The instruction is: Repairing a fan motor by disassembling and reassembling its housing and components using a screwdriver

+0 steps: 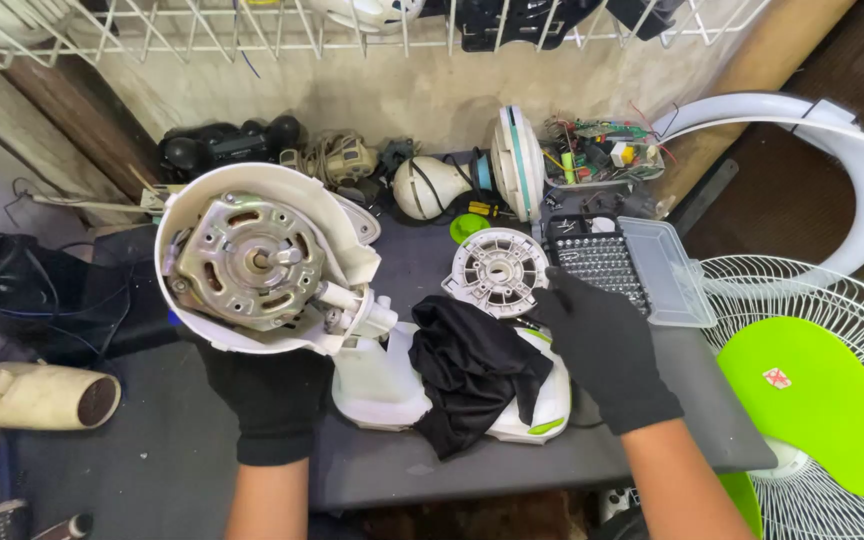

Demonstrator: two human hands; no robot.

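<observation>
The palm and fingertips of the left hand (270, 395) are hidden behind the fan motor housing (252, 262), which is held up from below with the metal motor face and its shaft turned toward the camera; the grip is closed on the lower rim of the white shell. The right hand (602, 350), also in a black glove, is laid over the near edge of the bit case (620, 268), an open clear plastic box holding rows of small bits; whether a bit is pinched between its fingertips cannot be told. Between the two hands a black cloth (472, 368) is draped over a white fan base (392, 385), so that most of the base is covered. A round white ribbed cover (497, 270) lies just beside the case on the grey counter (512, 465). At the right, a wire fan guard (832, 330) with a green blade (812, 395) bearing a small red square sticker is cut off by the frame edge. A circuit board (602, 150) with loose wires lies at the back, its parts too small to make out.
</observation>
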